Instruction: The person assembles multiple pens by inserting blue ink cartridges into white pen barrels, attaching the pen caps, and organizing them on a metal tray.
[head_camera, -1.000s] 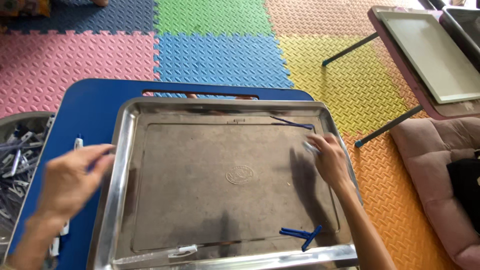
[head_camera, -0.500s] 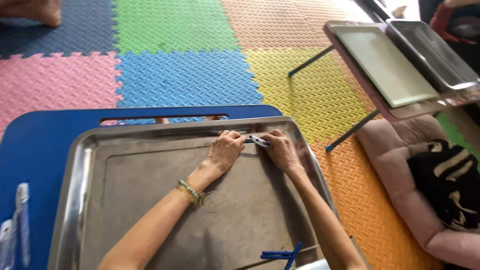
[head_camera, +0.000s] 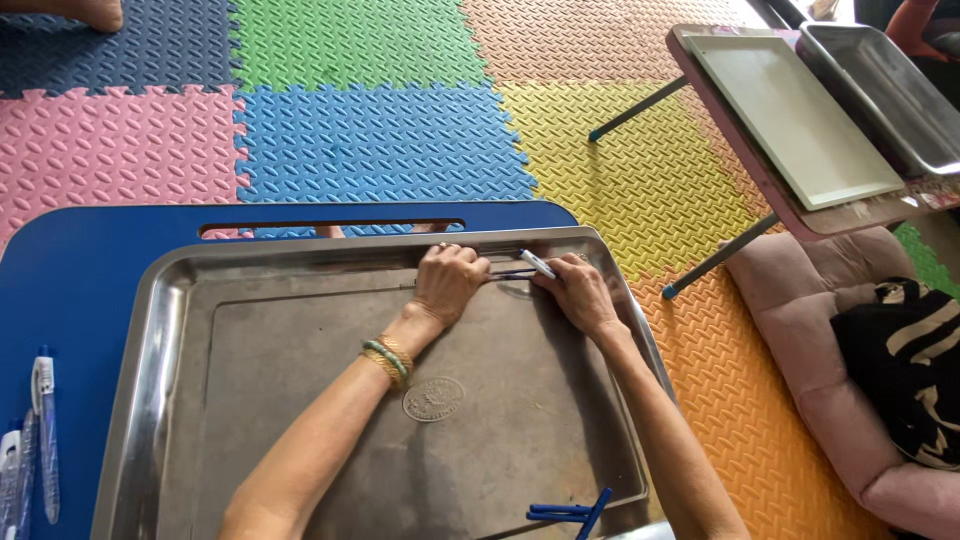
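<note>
A: What is seen nearest the camera?

B: Two bare forearms are stretched forward over a large metal tray (head_camera: 180, 400), which is laid on a blue table (head_camera: 90, 270). Blue clips (head_camera: 570, 512) are seen at the tray's near edge, and pens (head_camera: 40, 440) are laid on the table at the near left. Bangles (head_camera: 388, 357) are worn on the left wrist.

A: How are the hands posed?

B: The left forearm is angled up and to the right, and the left hand (head_camera: 447, 282) is rested palm down near the tray's far rim, with its fingers curled under. The right hand (head_camera: 580, 292) is placed just beside it, also palm down, with the wrist bent slightly inward.

A: What is being gripped?

B: A slim pen part (head_camera: 537, 264), white with a dark tip, is pinched in the right fingers and tilted up to the left. A thin dark rod (head_camera: 512, 273) is seen running between the two hands. It seems to be held by the curled left fingers, though that grip is hidden under the knuckles.

A: And farther off?

B: A pink cushion (head_camera: 810, 330) with a black patterned cloth (head_camera: 900, 360) is seen at the right. Beyond the table, coloured foam floor mats (head_camera: 380, 130) are laid. At the far right, a low pink table (head_camera: 800, 215) is loaded with a pale tray (head_camera: 790, 120) and a second metal tray (head_camera: 880, 90).
</note>
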